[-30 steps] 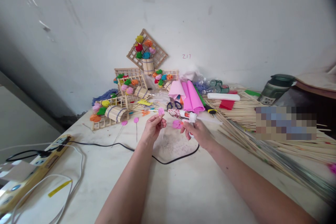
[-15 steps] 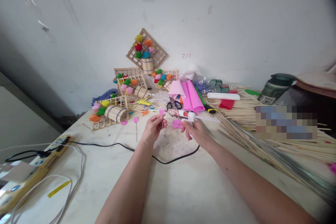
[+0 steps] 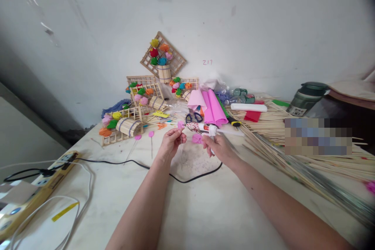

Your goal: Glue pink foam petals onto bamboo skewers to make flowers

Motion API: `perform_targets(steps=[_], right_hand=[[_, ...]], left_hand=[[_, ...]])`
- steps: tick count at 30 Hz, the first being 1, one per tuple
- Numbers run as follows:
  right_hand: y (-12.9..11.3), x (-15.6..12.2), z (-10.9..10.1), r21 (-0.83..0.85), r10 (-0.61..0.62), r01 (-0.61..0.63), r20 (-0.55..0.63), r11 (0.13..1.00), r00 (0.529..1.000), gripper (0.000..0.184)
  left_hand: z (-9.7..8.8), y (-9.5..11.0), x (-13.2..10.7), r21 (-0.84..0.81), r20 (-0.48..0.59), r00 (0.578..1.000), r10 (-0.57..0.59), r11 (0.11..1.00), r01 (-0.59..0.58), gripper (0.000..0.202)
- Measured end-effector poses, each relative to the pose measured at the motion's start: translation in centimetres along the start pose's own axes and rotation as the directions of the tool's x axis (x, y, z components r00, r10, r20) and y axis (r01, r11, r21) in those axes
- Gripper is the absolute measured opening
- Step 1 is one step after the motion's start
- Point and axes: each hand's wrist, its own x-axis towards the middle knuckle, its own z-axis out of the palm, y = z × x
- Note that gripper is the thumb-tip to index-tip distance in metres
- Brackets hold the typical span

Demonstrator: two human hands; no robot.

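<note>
My left hand (image 3: 172, 141) pinches a small pink paper flower (image 3: 181, 125) with a thin stem hanging below the fingers. My right hand (image 3: 218, 146) is wrapped round the white handle of a glue gun (image 3: 202, 127), whose tip points left and comes close to or touches the pink flower. A clear glue stick sticks out of the gun's back. Under the gun, loose pink paper petals (image 3: 197, 138) lie on the table by my right fingers. Two pink pieces on thin stems (image 3: 151, 134) rest on the table left of my left hand.
Bamboo lattices with paper flowers (image 3: 129, 126) stand at the back left. Behind the gun are scissors (image 3: 194, 117) and pink paper (image 3: 215, 107). Bamboo sticks (image 3: 272, 125) and a dark green bottle (image 3: 307, 97) occupy the right. A black cord (image 3: 184, 182) runs to a power strip (image 3: 55, 175).
Both hands hold nearly the same place. The glue gun has shifted very slightly, with its tip still at the pink flower.
</note>
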Motion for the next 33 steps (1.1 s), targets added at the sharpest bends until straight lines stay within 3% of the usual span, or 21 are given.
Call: perform_targets(steps=[33], right_hand=[[-0.07, -0.01, -0.19, 0.002, 0.016, -0.016, -0.023, 1.000, 1.000, 0.042]], left_hand=[[-0.17, -0.25, 0.08, -0.025, -0.004, 1.000, 0.020, 0.999, -0.020, 0.017]])
